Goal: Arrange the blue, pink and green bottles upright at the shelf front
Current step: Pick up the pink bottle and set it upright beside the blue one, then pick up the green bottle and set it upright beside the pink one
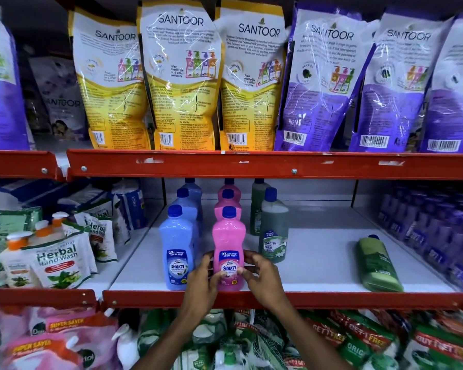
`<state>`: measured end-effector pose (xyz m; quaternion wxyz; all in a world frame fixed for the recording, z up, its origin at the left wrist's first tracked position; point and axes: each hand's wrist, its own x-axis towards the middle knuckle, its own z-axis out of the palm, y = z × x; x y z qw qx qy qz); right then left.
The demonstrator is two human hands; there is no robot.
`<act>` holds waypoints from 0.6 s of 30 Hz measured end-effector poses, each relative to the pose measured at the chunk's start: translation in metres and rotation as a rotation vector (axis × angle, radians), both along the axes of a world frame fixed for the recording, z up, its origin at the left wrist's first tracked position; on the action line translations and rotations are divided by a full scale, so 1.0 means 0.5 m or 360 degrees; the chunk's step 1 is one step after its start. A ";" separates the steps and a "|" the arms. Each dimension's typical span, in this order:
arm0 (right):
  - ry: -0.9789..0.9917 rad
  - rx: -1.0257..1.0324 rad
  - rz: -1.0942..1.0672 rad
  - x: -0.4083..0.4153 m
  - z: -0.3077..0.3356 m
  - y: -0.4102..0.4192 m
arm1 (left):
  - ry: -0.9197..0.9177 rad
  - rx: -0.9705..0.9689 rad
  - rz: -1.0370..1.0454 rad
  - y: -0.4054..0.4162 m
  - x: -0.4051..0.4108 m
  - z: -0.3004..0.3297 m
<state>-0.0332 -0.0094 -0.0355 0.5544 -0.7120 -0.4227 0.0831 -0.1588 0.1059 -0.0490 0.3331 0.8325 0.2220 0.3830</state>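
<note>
While upright at the shelf front, pink bottle (228,244) clasped between both hands: left (201,284), right (259,279).

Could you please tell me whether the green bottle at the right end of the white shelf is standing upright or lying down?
Lying down. The green bottle rests on its side on the white shelf, cap pointing toward the back.

One head-worn wide-angle view faces the shelf (318,265) square-on from close, level with its middle tier, looking slightly downward.

Red-edged white store shelving (318,271)
</note>
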 end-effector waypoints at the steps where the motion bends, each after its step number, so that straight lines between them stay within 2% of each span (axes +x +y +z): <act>1: 0.0005 0.0005 0.0003 -0.001 0.001 -0.001 | 0.0006 -0.0012 -0.0010 -0.004 -0.002 0.003; 3: 0.0010 0.0011 0.0022 -0.006 0.001 -0.005 | 0.0015 -0.0041 -0.0012 -0.013 -0.009 0.004; 6: 0.0035 0.0060 -0.0008 -0.013 -0.004 -0.027 | -0.0079 0.0058 0.0198 -0.046 -0.030 -0.001; 9: -0.0174 0.0143 -0.0297 0.001 0.000 -0.080 | -0.0319 0.0481 0.0265 -0.088 -0.034 0.013; 11: -0.0353 0.0185 -0.0485 0.031 0.009 -0.128 | -0.0368 0.0727 0.0178 -0.117 -0.010 0.027; 13: -0.0486 0.0173 -0.0636 0.068 0.020 -0.178 | -0.0347 0.0831 0.0081 -0.151 0.028 0.039; 16: -0.0531 0.0121 -0.0846 0.137 0.024 -0.255 | -0.0222 0.0804 -0.0099 -0.222 0.114 0.047; 18: -0.0477 0.0068 -0.0972 0.184 0.026 -0.301 | -0.0092 0.0583 -0.0229 -0.264 0.176 0.048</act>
